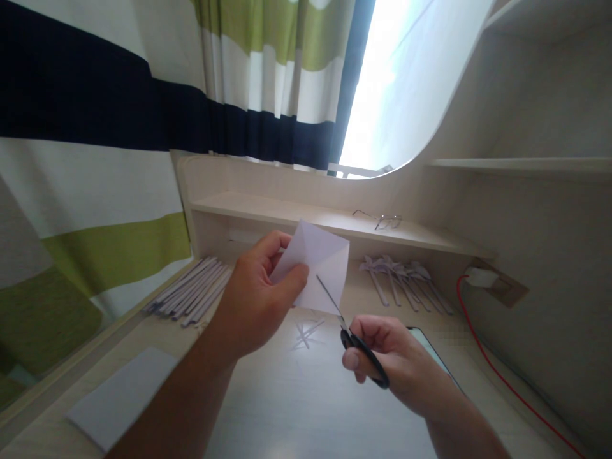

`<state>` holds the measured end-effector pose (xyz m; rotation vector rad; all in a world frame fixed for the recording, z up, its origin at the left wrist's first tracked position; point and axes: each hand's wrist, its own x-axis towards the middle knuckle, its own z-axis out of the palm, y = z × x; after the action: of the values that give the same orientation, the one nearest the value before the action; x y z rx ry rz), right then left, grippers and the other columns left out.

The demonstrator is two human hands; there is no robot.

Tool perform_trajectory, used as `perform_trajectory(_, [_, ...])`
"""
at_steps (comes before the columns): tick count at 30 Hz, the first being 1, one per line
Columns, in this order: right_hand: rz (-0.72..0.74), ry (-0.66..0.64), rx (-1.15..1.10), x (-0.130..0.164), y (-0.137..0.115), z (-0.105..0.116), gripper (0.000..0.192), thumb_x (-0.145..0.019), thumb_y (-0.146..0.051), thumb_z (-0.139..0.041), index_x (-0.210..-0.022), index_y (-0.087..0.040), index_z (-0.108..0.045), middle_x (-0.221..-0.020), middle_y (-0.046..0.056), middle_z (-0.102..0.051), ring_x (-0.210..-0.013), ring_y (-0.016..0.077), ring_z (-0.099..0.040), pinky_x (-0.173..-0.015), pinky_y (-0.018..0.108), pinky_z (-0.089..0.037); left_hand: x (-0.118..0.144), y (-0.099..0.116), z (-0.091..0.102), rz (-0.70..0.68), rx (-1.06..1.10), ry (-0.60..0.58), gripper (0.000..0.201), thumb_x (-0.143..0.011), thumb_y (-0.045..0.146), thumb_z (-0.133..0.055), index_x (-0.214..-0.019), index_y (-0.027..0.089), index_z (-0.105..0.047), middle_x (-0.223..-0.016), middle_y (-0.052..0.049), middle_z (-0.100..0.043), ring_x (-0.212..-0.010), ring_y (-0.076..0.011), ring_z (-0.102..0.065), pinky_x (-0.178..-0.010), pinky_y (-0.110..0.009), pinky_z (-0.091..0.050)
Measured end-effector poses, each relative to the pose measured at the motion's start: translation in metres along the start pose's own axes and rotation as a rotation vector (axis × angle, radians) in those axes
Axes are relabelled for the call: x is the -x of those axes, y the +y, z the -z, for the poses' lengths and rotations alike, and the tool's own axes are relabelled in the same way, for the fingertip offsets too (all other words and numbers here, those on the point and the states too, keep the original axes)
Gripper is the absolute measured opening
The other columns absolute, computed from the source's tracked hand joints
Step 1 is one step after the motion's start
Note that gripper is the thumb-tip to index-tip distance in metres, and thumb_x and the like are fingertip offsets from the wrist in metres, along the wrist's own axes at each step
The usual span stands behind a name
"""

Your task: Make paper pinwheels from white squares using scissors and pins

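Nearest the camera, a flat white sheet lies on the pale wood-grain counter at lower left, squared off and matte. Above the counter the right hand is closed through the black loop handles of the scissors, whose thin metal blade runs up and left so its tip meets the lower edge of the paper; that angle seems chosen to bring the cut in along a crease. The left hand pinches the paper between thumb and fingers at its left corner, holding it up in the air and clear of the counter, probably so the blades have room beneath. The paper is white, thin and creased along diagonals, kite-like in outline. Just beyond the right hand a phone lies partly hidden. Small white scraps rest below the paper. Farther back, long paper strips lie bundled at left and folded paper pinwheels lie in a row at right. On the shelf sit wire-rimmed glasses; a red cable trails from a wall socket.
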<state>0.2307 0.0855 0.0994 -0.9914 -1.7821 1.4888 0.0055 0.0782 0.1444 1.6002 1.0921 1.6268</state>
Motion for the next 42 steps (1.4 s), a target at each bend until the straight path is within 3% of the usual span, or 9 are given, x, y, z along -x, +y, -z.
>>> perform_trajectory(42, [0.061,0.085,-0.025,-0.0018,-0.0011,0.0023,0.040,-0.075,-0.045,-0.087,-0.068,-0.018,-0.059,-0.058,-0.003,-0.058,-0.055,0.0094,-0.043,-0.053,0.023,-0.034,-0.0040,0.0017,-0.0010,0.020,0.083,-0.039,0.015,-0.088,0.030,-0.074,-0.091,0.018,-0.066,-0.075,0.001,-0.071,-0.065,-0.0132,-0.062,-0.055,-0.022,-0.054])
